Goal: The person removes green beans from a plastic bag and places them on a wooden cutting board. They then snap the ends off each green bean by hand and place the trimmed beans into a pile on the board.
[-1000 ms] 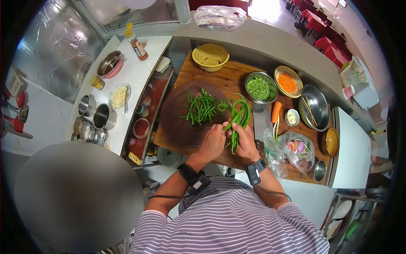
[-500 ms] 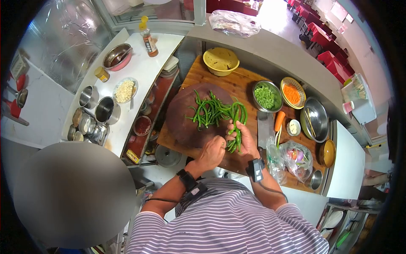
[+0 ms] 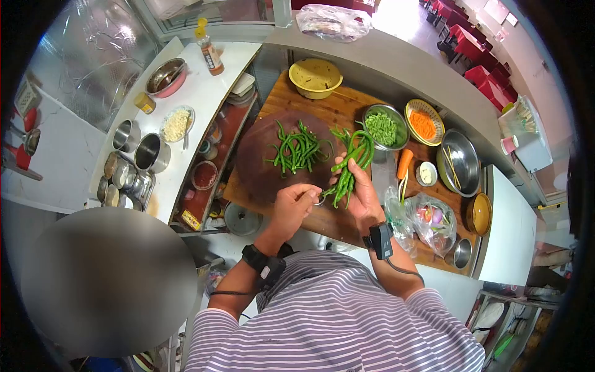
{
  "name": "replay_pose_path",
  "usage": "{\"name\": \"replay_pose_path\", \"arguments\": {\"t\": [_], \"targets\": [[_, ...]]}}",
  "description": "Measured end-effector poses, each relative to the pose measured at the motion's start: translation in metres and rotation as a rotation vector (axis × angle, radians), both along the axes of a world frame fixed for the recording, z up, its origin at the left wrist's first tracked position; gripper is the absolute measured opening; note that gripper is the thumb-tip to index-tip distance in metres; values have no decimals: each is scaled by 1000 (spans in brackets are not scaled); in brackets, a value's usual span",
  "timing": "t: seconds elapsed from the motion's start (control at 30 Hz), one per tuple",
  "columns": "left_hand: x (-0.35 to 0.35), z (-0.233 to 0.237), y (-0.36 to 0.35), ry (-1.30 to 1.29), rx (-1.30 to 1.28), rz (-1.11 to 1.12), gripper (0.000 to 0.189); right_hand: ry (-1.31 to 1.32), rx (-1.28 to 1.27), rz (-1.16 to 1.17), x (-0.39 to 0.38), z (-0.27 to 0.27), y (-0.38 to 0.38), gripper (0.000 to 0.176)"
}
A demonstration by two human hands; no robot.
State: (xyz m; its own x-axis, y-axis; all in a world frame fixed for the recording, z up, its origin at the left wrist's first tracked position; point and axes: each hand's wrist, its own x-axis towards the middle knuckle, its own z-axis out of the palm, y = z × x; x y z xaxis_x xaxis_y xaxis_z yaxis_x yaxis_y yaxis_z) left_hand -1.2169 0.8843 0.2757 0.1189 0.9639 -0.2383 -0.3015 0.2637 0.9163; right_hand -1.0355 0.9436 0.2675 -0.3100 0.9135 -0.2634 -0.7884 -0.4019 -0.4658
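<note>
A bunch of long green peppers (image 3: 353, 162) is held in my right hand (image 3: 364, 195), whose fingers wrap round it at the right side of the round board. My left hand (image 3: 296, 208) is closed in a pinch beside the bunch's lower end, near the board's front edge; what lies between its fingertips is too small to make out. More green peppers (image 3: 299, 149) lie in a pile on the dark round chopping board (image 3: 254, 155). Right of the bunch, a cleaver (image 3: 383, 172) lies partly hidden on the wooden table.
Behind are a yellow basin (image 3: 315, 79), a bowl of chopped greens (image 3: 381, 128) and a basket of carrot shreds (image 3: 424, 125). A carrot (image 3: 405, 163), steel basin (image 3: 457, 162) and bagged vegetables (image 3: 432, 223) stand right. Chopped garlic (image 3: 176, 124) sits on the left counter.
The bunch in my right hand has come away from the pile, leaving a gap. My left hand has moved slightly left and is now apart from my right hand. The camera view has shifted a little.
</note>
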Motion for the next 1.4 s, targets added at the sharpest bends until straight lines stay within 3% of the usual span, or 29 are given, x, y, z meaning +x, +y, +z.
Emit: {"name": "replay_pose_path", "arguments": {"t": [0.1, 0.17, 0.4, 0.47, 0.5, 0.73, 1.0, 1.27, 1.4], "targets": [[13, 2, -5, 150, 47, -14, 18, -111, 28, -41, -1, 13, -7, 28], [25, 2, -4, 444, 379, 72, 17, -242, 95, -73, -4, 18, -11, 27], [35, 10, -5, 710, 351, 28, 14, -348, 193, -76, -19, 21, -25, 27], [37, -5, -3, 782, 504, 96, 12, -399, 239, -68, -18, 28, -30, 30], [38, -14, -1, 763, 596, 134, 9, -400, 265, -57, -17, 26, -31, 30], [33, -15, -6, 785, 565, -84, 12, -232, 160, -73, -20, 18, -36, 25], [40, -16, -4, 785, 402, -70, 13, -327, 206, -153, -16, 5, -38, 23], [48, -23, -6, 785, 509, -76, 16, -364, 196, -191, -15, 1, -36, 21], [47, -17, -7, 817, 563, -97, 15, -251, 136, -71, -8, -1, -31, 19]]}}
